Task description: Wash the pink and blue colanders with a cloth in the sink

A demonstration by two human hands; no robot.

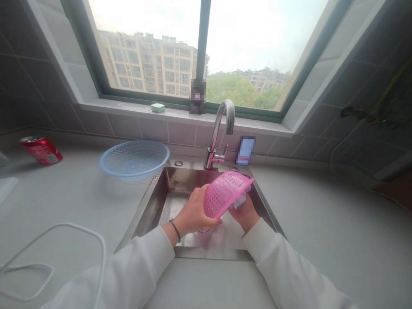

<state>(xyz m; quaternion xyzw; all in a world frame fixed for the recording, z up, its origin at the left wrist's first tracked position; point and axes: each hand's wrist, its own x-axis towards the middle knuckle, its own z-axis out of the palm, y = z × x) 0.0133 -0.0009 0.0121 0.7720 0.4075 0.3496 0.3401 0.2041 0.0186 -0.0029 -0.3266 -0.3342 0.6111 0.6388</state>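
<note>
A pink perforated plastic basket [225, 193] is held tilted on its side above the steel sink [180, 182]. My left hand [196, 210] grips it from the left, with the thumb along its rim. Inside the basket's mouth, on the right, my right hand [246, 212] presses a crumpled white cloth [238, 201] against it. The basket hides part of the right fingers. Behind the basket rises a curved chrome faucet [219, 133], apart from both hands.
A blue woven-pattern basket [135, 161] stands left of the sink, with a red can [41, 150] lying farther left. A phone [245, 150] leans against the wall behind the sink. A white cable [99, 240] loops at lower left. On the sill sits a pale green block [157, 107].
</note>
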